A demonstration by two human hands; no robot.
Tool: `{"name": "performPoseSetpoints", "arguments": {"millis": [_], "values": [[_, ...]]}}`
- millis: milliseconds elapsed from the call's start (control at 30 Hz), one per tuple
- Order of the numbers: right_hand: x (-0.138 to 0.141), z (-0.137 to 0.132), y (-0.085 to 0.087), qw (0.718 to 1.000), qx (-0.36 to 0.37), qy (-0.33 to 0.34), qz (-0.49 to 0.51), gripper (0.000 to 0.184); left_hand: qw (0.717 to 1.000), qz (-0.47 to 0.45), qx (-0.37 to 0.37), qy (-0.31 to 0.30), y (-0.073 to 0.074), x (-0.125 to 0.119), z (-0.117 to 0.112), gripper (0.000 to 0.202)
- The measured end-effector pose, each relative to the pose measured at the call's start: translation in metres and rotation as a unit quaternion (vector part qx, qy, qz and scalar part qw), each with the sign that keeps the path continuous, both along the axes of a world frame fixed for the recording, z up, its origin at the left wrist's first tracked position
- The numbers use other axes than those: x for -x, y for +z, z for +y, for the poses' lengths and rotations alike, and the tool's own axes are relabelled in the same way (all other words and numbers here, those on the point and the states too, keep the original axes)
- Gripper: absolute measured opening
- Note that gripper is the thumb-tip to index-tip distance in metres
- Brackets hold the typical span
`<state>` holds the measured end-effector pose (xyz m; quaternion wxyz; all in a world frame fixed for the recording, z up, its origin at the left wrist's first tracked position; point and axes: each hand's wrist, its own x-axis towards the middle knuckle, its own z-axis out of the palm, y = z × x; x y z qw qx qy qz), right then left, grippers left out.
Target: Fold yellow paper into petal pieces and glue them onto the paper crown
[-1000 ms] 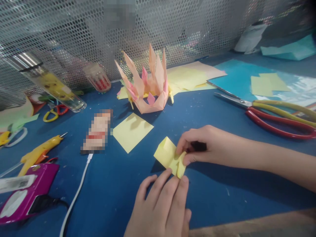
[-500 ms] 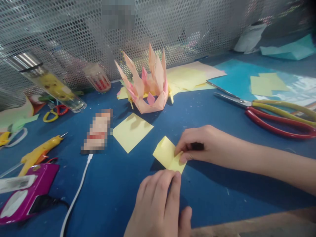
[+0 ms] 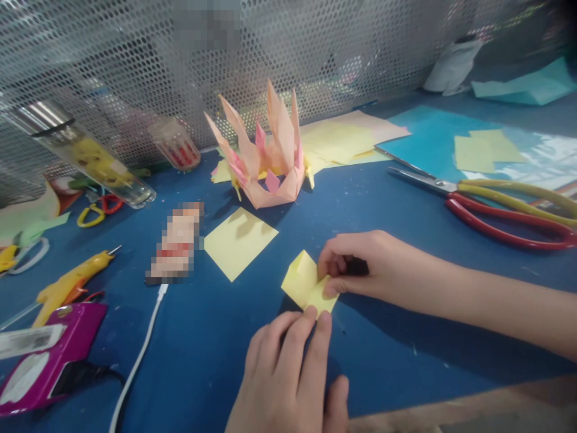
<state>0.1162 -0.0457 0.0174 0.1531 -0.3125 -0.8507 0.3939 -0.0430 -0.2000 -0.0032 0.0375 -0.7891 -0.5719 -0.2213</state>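
A small folded yellow paper (image 3: 305, 284) lies on the blue table (image 3: 216, 349) in front of me. My right hand (image 3: 360, 267) comes in from the right and pinches the paper's right edge between thumb and fingers. My left hand (image 3: 291, 373) rests below it, with its fingertips pressed down on the paper's near corner. A flat yellow paper square (image 3: 240, 242) lies just left of the folded piece. Behind both stands a pink and orange folded paper crown (image 3: 265, 157).
Large red and yellow scissors (image 3: 496, 210) lie at the right, by teal and yellow sheets (image 3: 482, 150). To the left are a blurred phone with a white cable (image 3: 139, 355), a yellow glue gun (image 3: 72, 279), a magenta device (image 3: 45, 361) and a clear bottle (image 3: 90, 157). Perforated metal mesh (image 3: 135, 72) closes off the back.
The raised flap at the paper's near corner has been pressed flat. My left fingertips slid a little left along that edge, and my right hand stayed pinching the right side.
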Motion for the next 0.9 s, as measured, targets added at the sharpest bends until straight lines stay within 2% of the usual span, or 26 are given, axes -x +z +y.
{"name": "performPoseSetpoints", "arguments": {"millis": [167, 333, 500, 600, 700, 900], "values": [[0.0005, 0.0012, -0.0031, 1.0, -0.012, -0.001, 0.021, 0.015, 1.0, 0.009, 0.014, 0.003, 0.0022, 0.0006, 0.0009, 0.034], [0.0016, 0.002, -0.0076, 0.998, -0.035, 0.019, 0.056, 0.018, 1.0, 0.02, -0.003, 0.006, -0.0011, 0.0004, 0.0009, 0.035], [0.0013, -0.0003, -0.004, 1.0, -0.009, -0.021, 0.01, 0.013, 0.999, 0.047, -0.021, 0.008, -0.0045, 0.0, 0.0016, 0.039], [0.0001, -0.0014, 0.0001, 0.999, -0.011, -0.031, -0.008, 0.026, 0.999, 0.041, -0.017, 0.004, -0.0037, -0.0007, 0.0026, 0.039], [-0.0014, -0.0016, 0.0022, 1.0, 0.014, 0.002, 0.002, 0.043, 0.999, 0.036, -0.012, 0.006, -0.0022, -0.0021, 0.0034, 0.038], [-0.0013, -0.002, 0.0007, 1.0, 0.021, 0.02, 0.005, 0.052, 0.999, 0.026, 0.002, 0.028, -0.0017, -0.0045, 0.0038, 0.038]]}}
